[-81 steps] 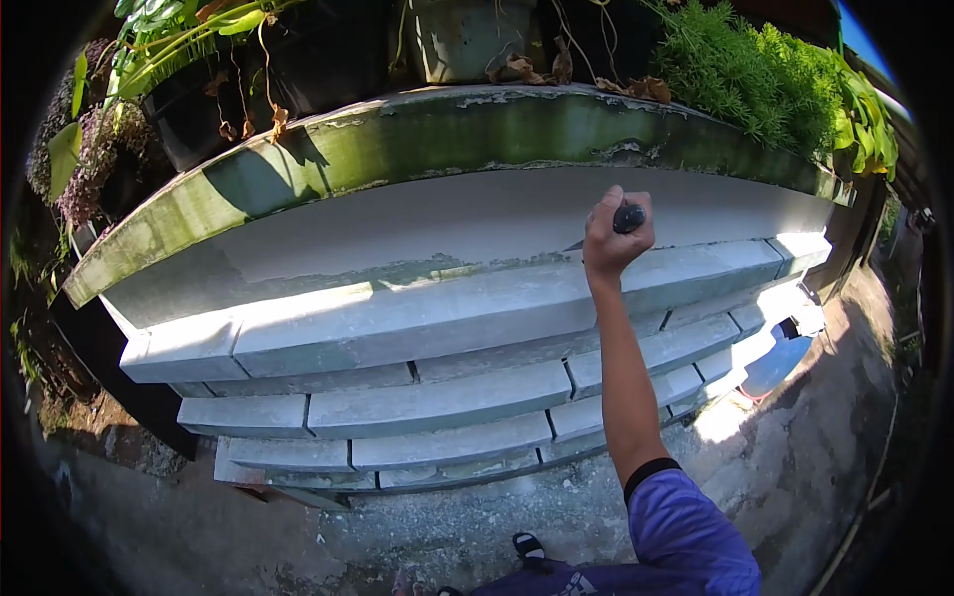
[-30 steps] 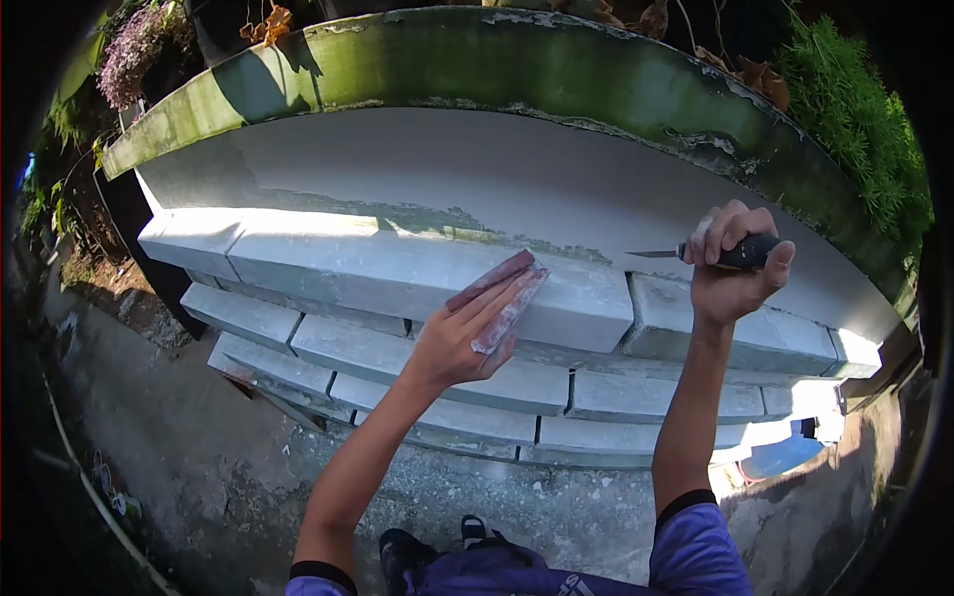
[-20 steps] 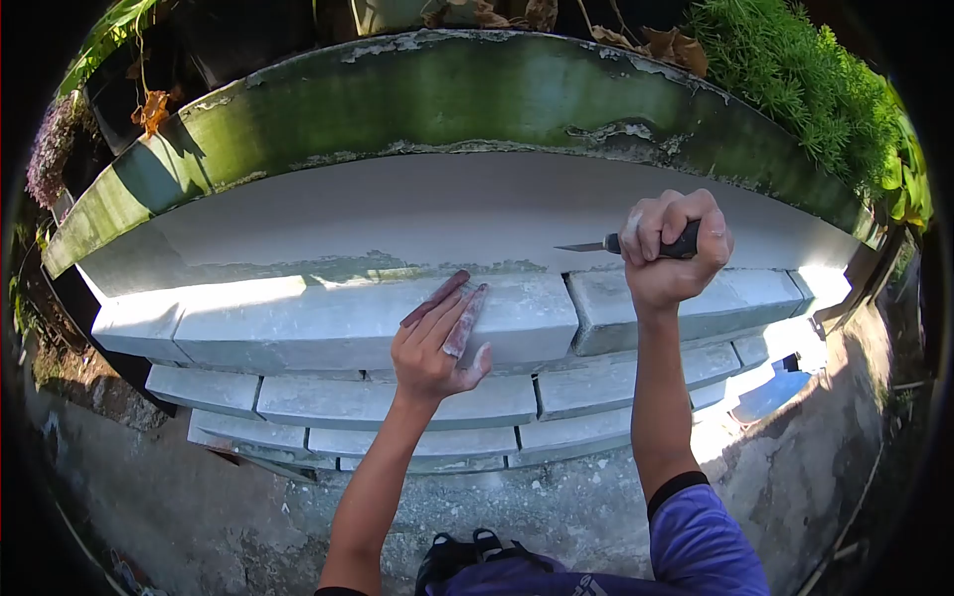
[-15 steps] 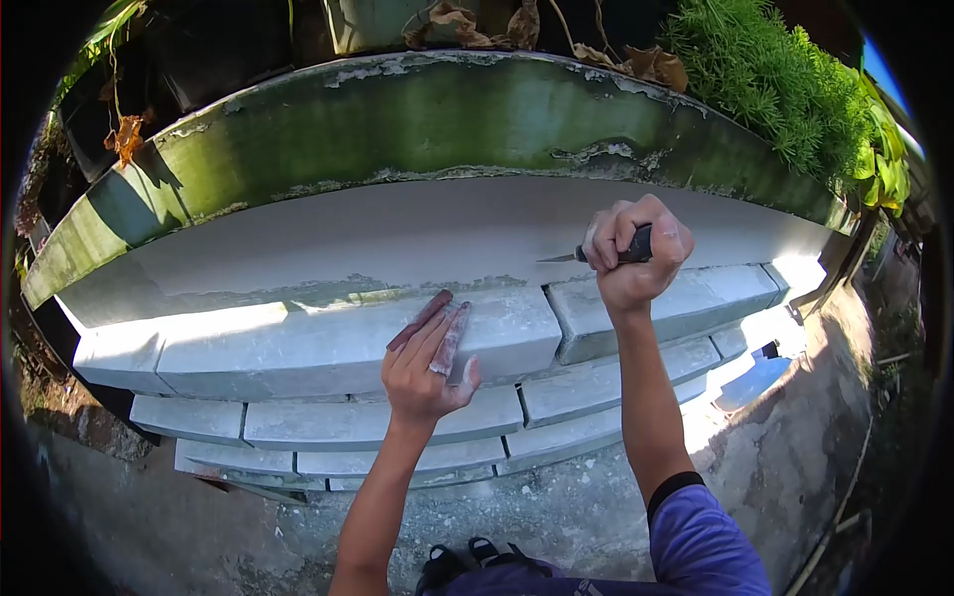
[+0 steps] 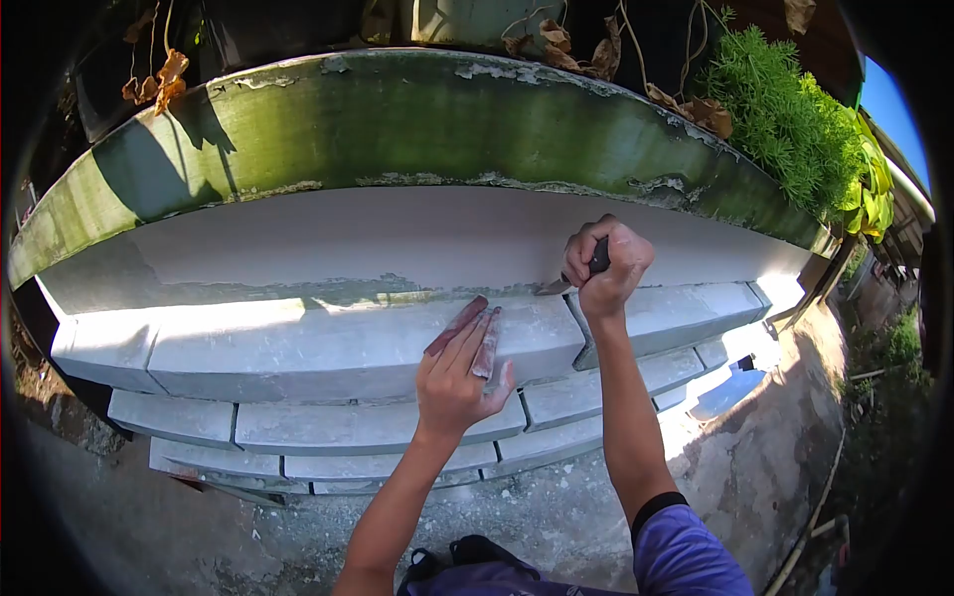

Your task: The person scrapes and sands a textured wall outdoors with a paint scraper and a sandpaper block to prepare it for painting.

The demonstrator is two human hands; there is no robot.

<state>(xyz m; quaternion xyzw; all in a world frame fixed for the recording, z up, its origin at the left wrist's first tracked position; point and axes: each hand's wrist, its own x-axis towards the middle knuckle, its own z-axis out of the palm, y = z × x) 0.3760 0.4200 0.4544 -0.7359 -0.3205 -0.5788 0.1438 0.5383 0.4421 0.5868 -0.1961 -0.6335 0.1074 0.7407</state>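
Observation:
My left hand (image 5: 452, 389) lies with its fingers stretched out on the top of a pale grey block (image 5: 258, 343). A reddish-brown piece of sandpaper (image 5: 457, 325) is held under and between those fingers, its ends showing on both sides. My right hand (image 5: 608, 266) is closed round the black handle (image 5: 599, 256) of a putty knife. The knife's metal blade (image 5: 553, 287) points down to the left, its tip at the seam where the block meets the smooth whitish wall (image 5: 397, 233). Rough grey-green residue (image 5: 368, 289) runs along that seam.
Above the wall curves a green-stained ledge (image 5: 427, 119) with flaking edges. Dry leaves (image 5: 571, 50) and a bushy green plant (image 5: 770, 109) stand over it. Lower rows of blocks (image 5: 328, 424) step down to a concrete floor (image 5: 378, 526). A blue object (image 5: 730, 394) lies at the right.
My right hand has moved left and down, bringing the blade from in front of the wall to the seam. My left hand has shifted slightly right with the sandpaper. The view has shifted a little.

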